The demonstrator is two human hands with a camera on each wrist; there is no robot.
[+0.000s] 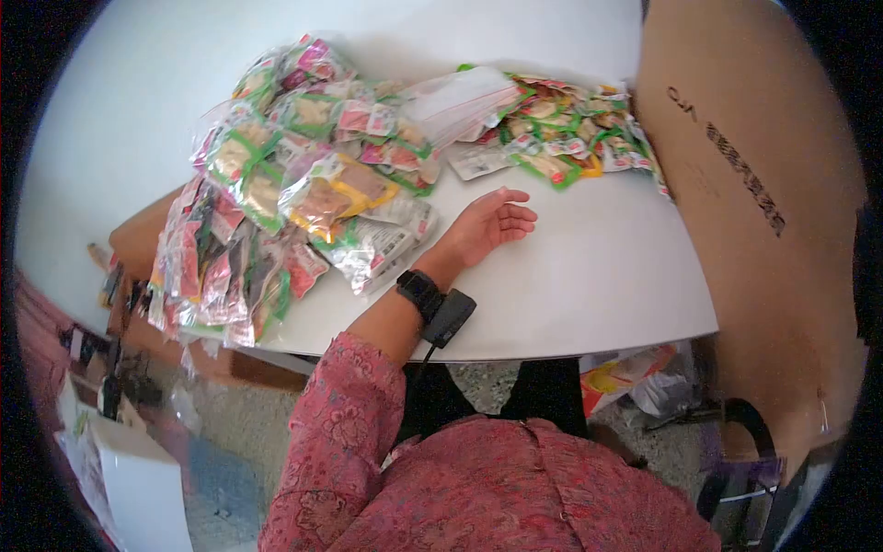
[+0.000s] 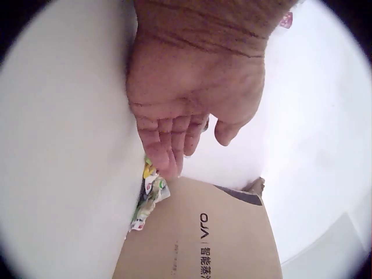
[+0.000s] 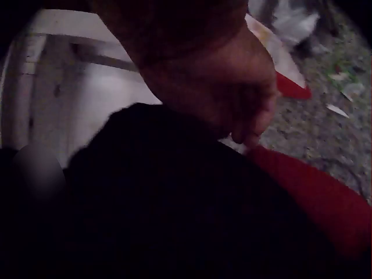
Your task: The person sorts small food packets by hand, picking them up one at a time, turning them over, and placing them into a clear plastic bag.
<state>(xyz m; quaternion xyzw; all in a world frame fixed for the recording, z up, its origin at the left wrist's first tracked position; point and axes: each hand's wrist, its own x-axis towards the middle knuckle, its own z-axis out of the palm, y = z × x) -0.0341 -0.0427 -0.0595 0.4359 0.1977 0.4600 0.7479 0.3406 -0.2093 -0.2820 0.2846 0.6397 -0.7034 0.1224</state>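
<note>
Left hand [image 1: 483, 230] on desk [image 1: 589, 276], palm showing, fingers [image 1: 513, 221] relaxed, lightly bent, gripping nothing! Bigger heap of packets [image 1: 248, 166] sits just left of it; smaller heap of packets [image 1: 556, 133] farther off, up by cardboard box [image 1: 736, 294], whose wall likely stops packets sliding off. Heaps perhaps set back to give hand room. And right hand [image 3: 221, 81]? Down by dark cloth [image 3: 145, 180], fingers folded in, light dim; no telling whether they pinch anything.
</note>
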